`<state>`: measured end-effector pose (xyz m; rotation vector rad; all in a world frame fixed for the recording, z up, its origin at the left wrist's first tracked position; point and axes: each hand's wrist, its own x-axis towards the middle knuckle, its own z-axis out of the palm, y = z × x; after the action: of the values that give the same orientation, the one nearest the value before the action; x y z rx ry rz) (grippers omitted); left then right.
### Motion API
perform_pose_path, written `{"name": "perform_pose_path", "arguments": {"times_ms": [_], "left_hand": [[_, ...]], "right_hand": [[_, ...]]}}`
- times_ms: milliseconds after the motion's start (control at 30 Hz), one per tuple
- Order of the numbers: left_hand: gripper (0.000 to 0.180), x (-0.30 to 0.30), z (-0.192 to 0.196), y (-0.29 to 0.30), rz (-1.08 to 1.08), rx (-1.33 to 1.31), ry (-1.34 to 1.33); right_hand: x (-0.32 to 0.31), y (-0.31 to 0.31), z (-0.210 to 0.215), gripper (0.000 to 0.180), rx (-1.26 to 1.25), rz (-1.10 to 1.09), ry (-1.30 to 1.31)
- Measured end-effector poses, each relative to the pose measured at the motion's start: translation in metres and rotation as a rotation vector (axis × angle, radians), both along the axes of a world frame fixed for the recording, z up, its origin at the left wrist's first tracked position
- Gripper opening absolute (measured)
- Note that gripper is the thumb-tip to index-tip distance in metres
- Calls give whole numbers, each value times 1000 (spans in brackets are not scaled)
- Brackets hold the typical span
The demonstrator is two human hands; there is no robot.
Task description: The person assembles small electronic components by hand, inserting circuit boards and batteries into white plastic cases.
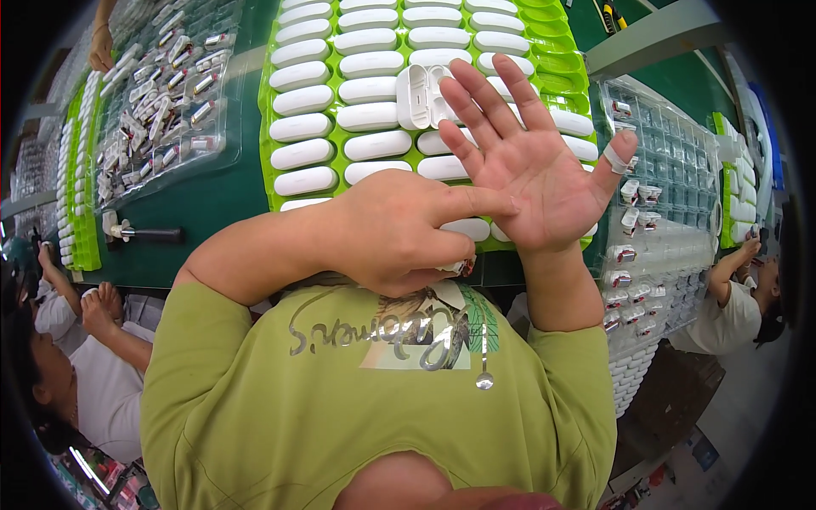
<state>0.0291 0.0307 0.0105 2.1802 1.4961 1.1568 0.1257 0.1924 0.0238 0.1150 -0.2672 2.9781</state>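
Note:
My left hand reaches across my chest with its index finger stretched out, the tip on my right palm. Its other fingers are curled round a small white part with reddish bits, mostly hidden by the fingers. My right hand is raised palm up with its fingers spread, holding nothing; a white band wraps the thumb. Behind its fingertips an open white earphone case lies on rows of closed white cases. These sit in a bright green tray, partly covered by my hands.
On the left, a clear plastic tray holds many small white parts, with a black-handled tool below it. Clear compartment trays with white parts stand on the right. A grey bar crosses the upper right. Other people work at both sides.

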Motion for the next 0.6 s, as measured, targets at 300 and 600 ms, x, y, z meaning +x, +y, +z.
{"name": "perform_pose_path", "arguments": {"times_ms": [300,600], "left_hand": [[23,4,0,0,16,-24,11],[18,0,4,1,18,-48,39]], "right_hand": [[2,-2,-1,116,56,-5,-30],[1,-3,-2,118,87,2,-47]]}}
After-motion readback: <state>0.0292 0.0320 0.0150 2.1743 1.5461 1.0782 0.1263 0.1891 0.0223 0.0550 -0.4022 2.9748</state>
